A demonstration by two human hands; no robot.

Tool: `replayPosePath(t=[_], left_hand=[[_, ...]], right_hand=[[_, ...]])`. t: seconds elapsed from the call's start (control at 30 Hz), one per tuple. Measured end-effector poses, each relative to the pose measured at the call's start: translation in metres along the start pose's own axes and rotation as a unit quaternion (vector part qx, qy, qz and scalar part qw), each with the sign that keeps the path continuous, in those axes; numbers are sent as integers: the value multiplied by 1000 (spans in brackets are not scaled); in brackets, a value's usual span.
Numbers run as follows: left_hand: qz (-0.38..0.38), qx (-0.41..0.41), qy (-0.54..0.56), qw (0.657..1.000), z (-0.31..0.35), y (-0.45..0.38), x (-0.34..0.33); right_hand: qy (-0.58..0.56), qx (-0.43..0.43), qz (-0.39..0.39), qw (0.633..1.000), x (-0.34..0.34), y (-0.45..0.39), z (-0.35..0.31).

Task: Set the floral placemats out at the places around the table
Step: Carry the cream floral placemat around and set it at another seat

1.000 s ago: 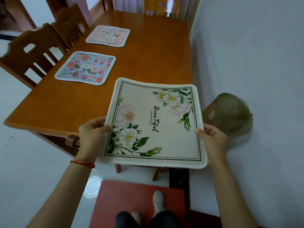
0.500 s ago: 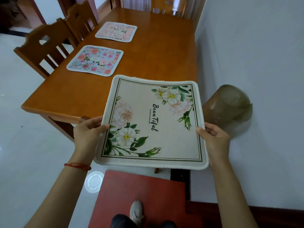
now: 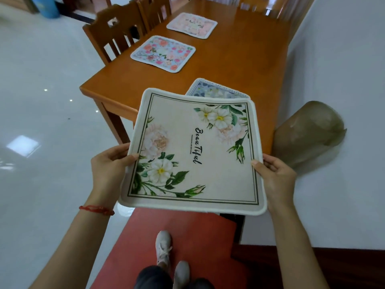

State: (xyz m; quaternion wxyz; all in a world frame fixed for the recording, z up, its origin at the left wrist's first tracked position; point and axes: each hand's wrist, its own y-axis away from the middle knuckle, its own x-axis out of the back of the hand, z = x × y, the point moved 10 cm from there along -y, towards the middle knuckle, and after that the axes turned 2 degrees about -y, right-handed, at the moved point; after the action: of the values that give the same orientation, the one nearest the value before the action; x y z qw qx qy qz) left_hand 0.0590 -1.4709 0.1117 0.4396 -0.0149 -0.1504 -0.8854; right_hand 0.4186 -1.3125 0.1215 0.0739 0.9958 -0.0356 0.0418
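Observation:
I hold a cream placemat (image 3: 193, 151) printed with white flowers and the word "Beautiful" flat in front of me, off the near end of the wooden table (image 3: 235, 59). My left hand (image 3: 110, 165) grips its left edge and my right hand (image 3: 275, 176) its right edge. A blue-grey floral placemat (image 3: 216, 90) lies on the near table end, mostly hidden behind the cream one. A blue-and-pink floral placemat (image 3: 163, 53) and a pale pink placemat (image 3: 191, 25) lie along the left side.
Two wooden chairs (image 3: 116, 28) stand at the table's left side and another chair (image 3: 256, 5) at the far end. The table's right side runs along a white wall. A brown bin (image 3: 308, 132) stands by the wall. A red mat (image 3: 173, 243) lies under my feet.
I have stepped back and to the left, so the table sits further away. The cream placemat has come off the table end with my hands, uncovering the blue-grey placemat behind it.

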Motion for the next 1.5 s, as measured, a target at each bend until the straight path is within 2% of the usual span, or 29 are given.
replayPosePath(t=[0.2, 0.4, 1.0, 1.5], left_hand=[[55, 11, 23, 998, -23, 10, 61], [120, 18, 46, 992, -40, 9, 135], [294, 68, 68, 951, -104, -24, 383], [422, 126, 131, 888, -130, -88, 460]], right_hand=[[23, 6, -51, 998, -44, 23, 2], [46, 3, -110, 993, -115, 47, 8], [76, 3, -294, 953, -400, 158, 38], [117, 40, -414, 902, -605, 151, 34]])
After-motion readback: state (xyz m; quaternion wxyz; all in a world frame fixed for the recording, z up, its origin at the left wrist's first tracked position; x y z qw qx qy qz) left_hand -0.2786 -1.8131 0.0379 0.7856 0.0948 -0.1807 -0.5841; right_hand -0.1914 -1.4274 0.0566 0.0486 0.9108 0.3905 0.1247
